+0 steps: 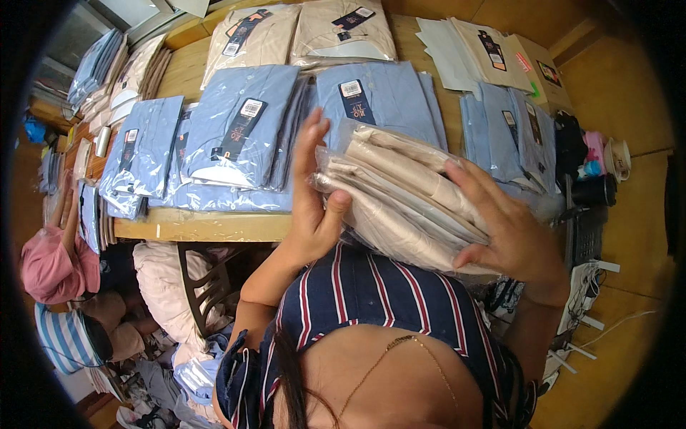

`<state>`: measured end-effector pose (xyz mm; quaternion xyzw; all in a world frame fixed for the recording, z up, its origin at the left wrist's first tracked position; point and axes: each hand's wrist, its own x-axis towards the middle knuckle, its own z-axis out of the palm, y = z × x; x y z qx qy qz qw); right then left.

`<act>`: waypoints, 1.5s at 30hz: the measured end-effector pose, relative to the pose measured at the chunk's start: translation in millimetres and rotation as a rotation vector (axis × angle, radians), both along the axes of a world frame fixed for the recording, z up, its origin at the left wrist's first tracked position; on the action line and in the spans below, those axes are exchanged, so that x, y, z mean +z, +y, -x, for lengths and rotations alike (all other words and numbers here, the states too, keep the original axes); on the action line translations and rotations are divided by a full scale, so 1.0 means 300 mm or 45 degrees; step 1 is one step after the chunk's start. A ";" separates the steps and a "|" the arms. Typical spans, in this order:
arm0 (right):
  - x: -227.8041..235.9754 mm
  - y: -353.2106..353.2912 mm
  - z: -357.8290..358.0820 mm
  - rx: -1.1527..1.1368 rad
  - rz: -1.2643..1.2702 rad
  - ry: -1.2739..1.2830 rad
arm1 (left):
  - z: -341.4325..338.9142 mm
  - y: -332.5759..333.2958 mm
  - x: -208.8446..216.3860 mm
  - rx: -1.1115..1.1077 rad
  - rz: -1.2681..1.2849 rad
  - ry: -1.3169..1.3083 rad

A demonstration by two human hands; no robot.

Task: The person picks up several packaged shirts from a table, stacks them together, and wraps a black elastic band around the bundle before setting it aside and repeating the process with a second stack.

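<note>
Preferably pressing evenly, the splay-fingered left hand (311, 207) is bracing, the half-curled right hand (514, 229) gripping, folded beige plastic-wrapped garments (407, 193).

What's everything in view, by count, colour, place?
Wooden table: one, yellowish, centre
Plastic-wrapped garment bundle: one, beige, held at centre
Plastic-wrapped shirts: several stacks, light blue, across the table
Plastic-wrapped garments: several stacks, beige, table's far side
Cardboard box: one, brown, table's far right
Cylindrical object: one, black, right side
Slatted chair: one, dark, table's near side
Other person's top: one, pink, far left
Left hand: one, bare, bundle's left end
Right hand: one, bare, bundle's right side
</note>
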<state>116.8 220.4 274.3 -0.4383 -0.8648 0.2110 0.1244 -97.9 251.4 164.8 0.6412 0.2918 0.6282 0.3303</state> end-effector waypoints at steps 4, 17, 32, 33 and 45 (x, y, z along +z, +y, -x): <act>-0.020 0.018 0.012 0.169 -0.011 -0.220 | -0.038 0.000 0.025 -0.041 0.198 0.086; -0.460 0.475 -0.373 -0.551 0.694 0.069 | 0.033 -0.073 -0.286 0.636 0.503 -0.098; -0.683 0.496 -0.489 -0.470 1.236 0.427 | -0.335 -0.334 -0.423 0.387 1.092 -0.232; -0.684 0.497 -0.477 -0.440 1.258 0.433 | -0.355 -0.327 -0.422 0.451 1.063 -0.414; -0.529 0.360 -0.380 -0.391 1.204 1.112 | -0.205 -0.490 -0.082 0.839 0.668 -0.633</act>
